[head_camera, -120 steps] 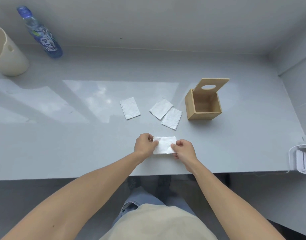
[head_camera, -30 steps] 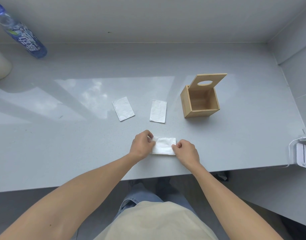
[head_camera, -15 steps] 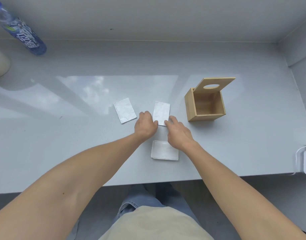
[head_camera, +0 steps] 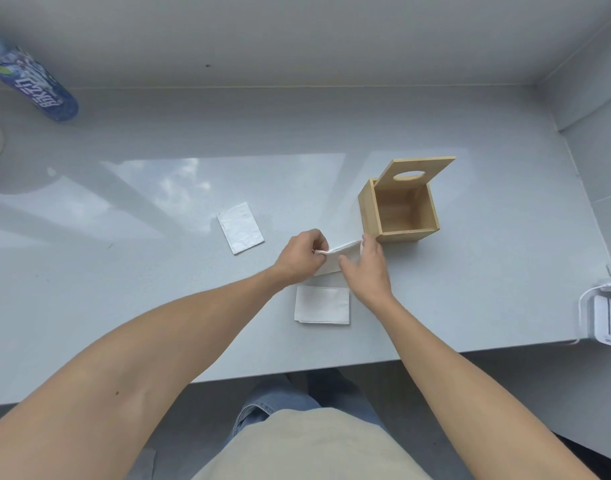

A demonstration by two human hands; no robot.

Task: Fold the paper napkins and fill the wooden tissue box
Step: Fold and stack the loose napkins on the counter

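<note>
White paper, in hand: a napkin (head_camera: 335,259) is held raised off the grey countertop (head_camera: 470,289) at frame centre, just below-left of the wooden tissue box (head_camera: 370,209).
Left hand (head_camera: 299,256): fingers are closed in a pinch on the napkin's left edge.
Right hand (head_camera: 366,271): thumb and fingers are closed on the napkin's right side; the far edge is seen lifted between the two hands.
Folded napkin (head_camera: 322,304): lies flat just below the hands, near the counter's front edge, apart from the box.
Flat napkin (head_camera: 240,227): lies alone left of centre, untouched.
Box state: lid (head_camera: 415,171) is tilted open at the back; the interior is seen bare, so filling is judged not yet begun.
Step in hand (judgement): a fold of the held napkin.
Technique note: opposite edges are best brought level before any crease is pressed; the crease is better run along the countertop with flat fingertips than made in air, as thin paper tends to skew or tear.
Size check: the finished fold is best matched to the folded napkin so both sit within the box opening.
Background: a bottle (head_camera: 37,88) lies at upper left, well apart.
</note>
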